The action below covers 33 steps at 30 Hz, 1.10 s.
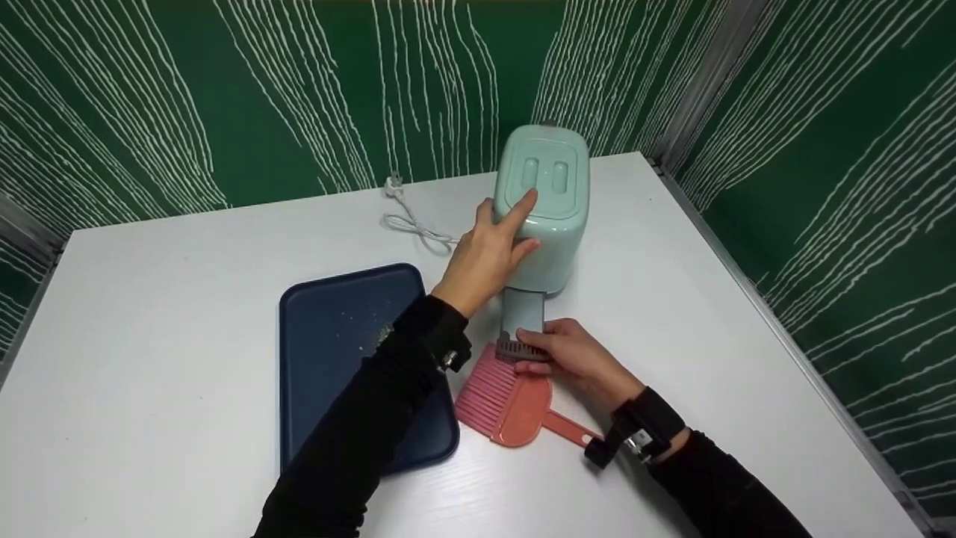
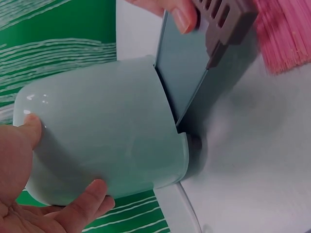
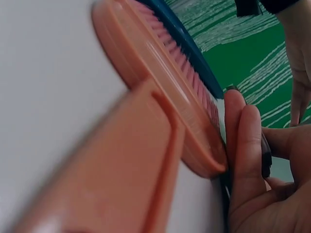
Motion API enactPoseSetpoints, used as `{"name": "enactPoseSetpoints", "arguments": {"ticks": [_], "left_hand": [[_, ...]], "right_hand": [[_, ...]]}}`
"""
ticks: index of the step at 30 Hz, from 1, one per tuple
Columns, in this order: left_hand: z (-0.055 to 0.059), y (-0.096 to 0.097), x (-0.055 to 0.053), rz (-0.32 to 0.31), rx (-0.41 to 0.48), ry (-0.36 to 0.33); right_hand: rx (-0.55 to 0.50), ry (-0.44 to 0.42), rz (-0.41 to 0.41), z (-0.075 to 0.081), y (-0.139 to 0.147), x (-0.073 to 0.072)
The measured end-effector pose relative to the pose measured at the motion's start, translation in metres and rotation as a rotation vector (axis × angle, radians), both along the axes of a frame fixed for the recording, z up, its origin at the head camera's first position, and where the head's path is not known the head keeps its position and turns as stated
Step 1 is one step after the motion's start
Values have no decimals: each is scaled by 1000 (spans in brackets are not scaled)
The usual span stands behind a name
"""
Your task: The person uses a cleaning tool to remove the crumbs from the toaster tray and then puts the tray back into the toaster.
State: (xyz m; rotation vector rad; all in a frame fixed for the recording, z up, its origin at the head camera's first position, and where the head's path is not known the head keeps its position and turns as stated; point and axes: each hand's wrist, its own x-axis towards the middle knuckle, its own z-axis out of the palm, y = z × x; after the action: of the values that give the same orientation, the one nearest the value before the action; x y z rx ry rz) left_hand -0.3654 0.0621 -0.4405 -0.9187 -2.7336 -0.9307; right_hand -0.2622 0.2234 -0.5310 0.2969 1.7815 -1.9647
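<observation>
A mint-green toaster (image 1: pixel 556 258) with a covered top stands toward the back of the table. My left hand (image 1: pixel 485 254) rests on its near left corner, index finger stretched over the top and thumb against the front. A grey crumb tray (image 1: pixel 523 310) sticks out from the toaster's lower front, its inner part hidden inside. My right hand (image 1: pixel 579 351) pinches the tray's dark slotted end (image 2: pixel 226 19), thumb above and fingers below. Just under that hand, an orange brush (image 1: pixel 526 415) with pink bristles (image 2: pixel 286 31) lies on the table.
A dark blue tray (image 1: pixel 321 351) with crumbs (image 1: pixel 385 332) on it lies left of the brush, partly under my left forearm. The toaster's white cord and plug (image 1: pixel 407 220) lie at the back. Green walls with white streaks (image 1: pixel 284 90) border the white table (image 1: pixel 164 314).
</observation>
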Motion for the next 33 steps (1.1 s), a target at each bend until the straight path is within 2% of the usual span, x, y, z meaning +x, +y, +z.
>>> {"name": "enactPoseSetpoints", "arguments": {"ticks": [9, 16, 23, 28, 33], "left_hand": [[2, 0, -1, 13, -17, 7], [-1, 1, 1, 11, -13, 18], [-2, -1, 1, -2, -15, 62], [-2, -1, 1, 6, -18, 48], [-3, 0, 0, 5, -11, 43]], "right_hand": [[12, 9, 5, -3, 0, -16], [42, 26, -51, -4, 0, -27], [132, 28, -56, -2, -1, -34], [194, 44, -35, -1, -2, -35], [303, 61, -19, 2, -3, -35]]}}
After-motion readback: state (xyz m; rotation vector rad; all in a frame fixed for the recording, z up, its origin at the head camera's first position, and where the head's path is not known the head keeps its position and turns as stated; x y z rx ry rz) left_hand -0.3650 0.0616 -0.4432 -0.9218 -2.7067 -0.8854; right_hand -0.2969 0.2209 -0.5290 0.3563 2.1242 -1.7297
